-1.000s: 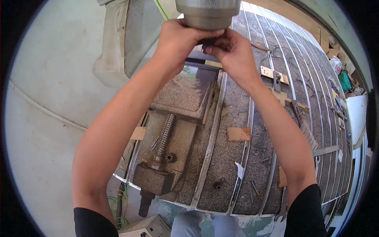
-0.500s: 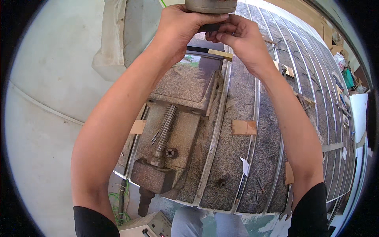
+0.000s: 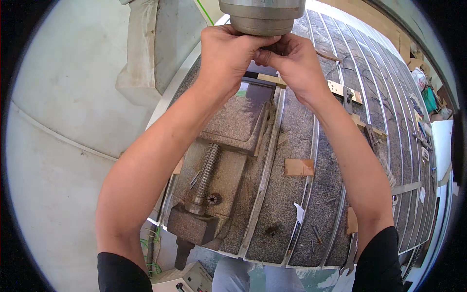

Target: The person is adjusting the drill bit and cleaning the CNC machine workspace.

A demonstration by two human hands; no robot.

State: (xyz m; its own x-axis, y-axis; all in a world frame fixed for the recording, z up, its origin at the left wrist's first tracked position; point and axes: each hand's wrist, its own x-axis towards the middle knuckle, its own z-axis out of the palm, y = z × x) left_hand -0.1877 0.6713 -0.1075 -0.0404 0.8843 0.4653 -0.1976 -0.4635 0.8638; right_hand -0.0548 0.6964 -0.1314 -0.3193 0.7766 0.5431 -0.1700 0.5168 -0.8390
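A round grey metal machine spindle point(image 3: 262, 17) hangs at the top centre. Right beneath its lower rim, both my hands are raised and close together. My left hand point(image 3: 224, 54) is closed, its thumb stretched across just under the spindle. My right hand point(image 3: 296, 62) meets it from the right with fingers curled and thumb bent inward. What the fingers grip is hidden behind them and in the spindle's shadow. Below my hands lies a vise point(image 3: 228, 117) dusted with chips, its threaded screw point(image 3: 207, 165) running toward me. A small slotted collet point(image 3: 214, 198) rests beside that screw.
The slotted machine table point(image 3: 267, 209) carries a brown wooden block point(image 3: 299, 167), a white scrap point(image 3: 298, 212), a bolt point(image 3: 317, 234) and a wrench point(image 3: 349, 260) at the near edge. Clamps point(image 3: 348, 97) stand to the right. A grey machine column point(image 3: 141, 48) rises at the left.
More of the spindle shows as the view has shifted. My hands have drawn together under it; the dark ring and small metal piece visible between my fingers before are now hidden.
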